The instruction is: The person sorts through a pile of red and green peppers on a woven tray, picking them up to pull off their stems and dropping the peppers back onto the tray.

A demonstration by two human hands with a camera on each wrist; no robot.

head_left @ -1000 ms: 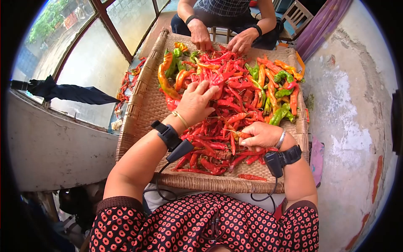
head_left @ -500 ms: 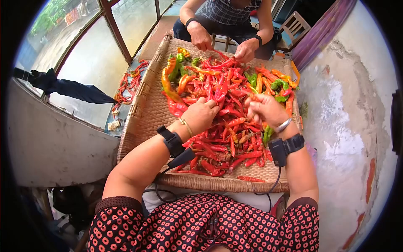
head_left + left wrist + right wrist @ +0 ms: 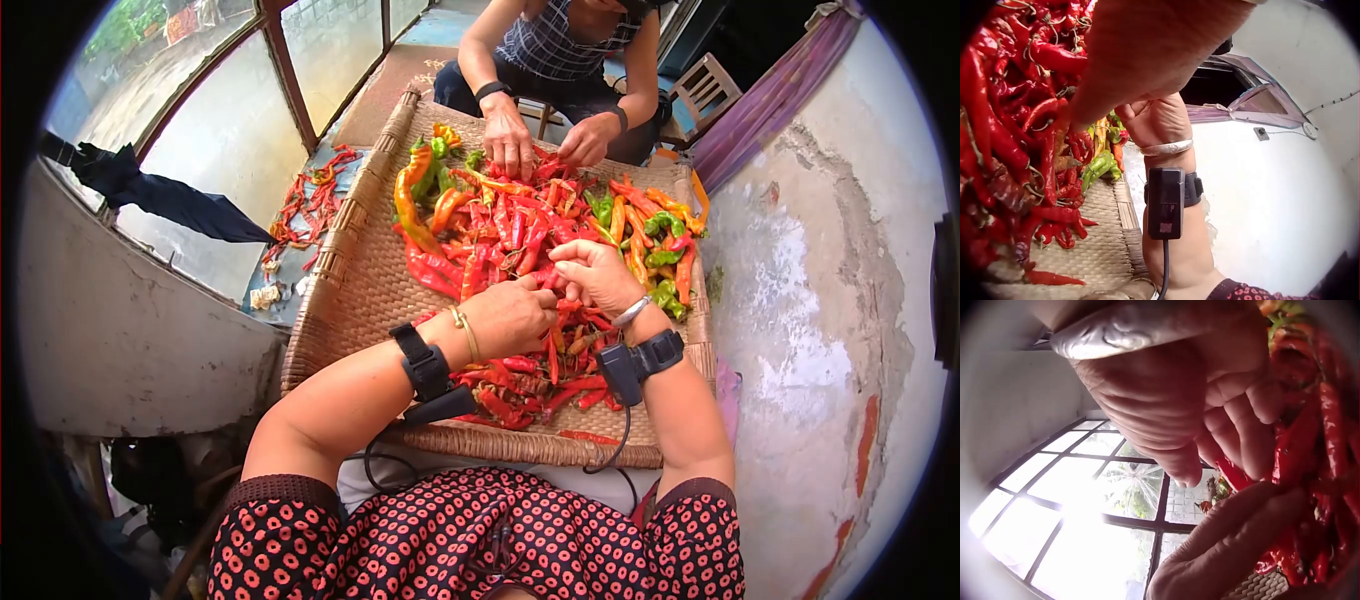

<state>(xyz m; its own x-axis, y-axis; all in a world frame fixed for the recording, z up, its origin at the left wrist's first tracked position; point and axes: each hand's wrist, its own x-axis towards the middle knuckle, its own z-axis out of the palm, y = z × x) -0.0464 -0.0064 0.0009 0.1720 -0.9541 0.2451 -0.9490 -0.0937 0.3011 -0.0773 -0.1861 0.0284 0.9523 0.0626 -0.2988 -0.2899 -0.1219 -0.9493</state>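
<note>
Red chili peppers (image 3: 515,225) lie heaped on a woven tray (image 3: 350,310). My left hand (image 3: 508,315), with a gold bangle at the wrist, reaches low over the middle of the heap; its fingertips overlap red chilies, and I cannot tell if they grip one. Close above them is my right hand (image 3: 600,277), wearing a silver bangle. In the right wrist view its fingers (image 3: 1241,434) are loosely bent, thumb apart from them, near a red chili (image 3: 1231,474). The left wrist view shows the red chilies (image 3: 1004,131) beside my left hand (image 3: 1135,56).
Across the tray another person's hands (image 3: 510,138) work among the far chilies. Green and orange peppers (image 3: 660,230) lie along the tray's right side, and a long orange pepper (image 3: 408,200) at left. A folded dark umbrella (image 3: 180,200) hangs left. More red peppers (image 3: 310,205) lie beyond the tray's left edge.
My right hand first lifts from the near chilies with an orange-red pepper, then moves left to my left hand. My left hand comes nearer and to the right. The other person's hands lower to the heap.
</note>
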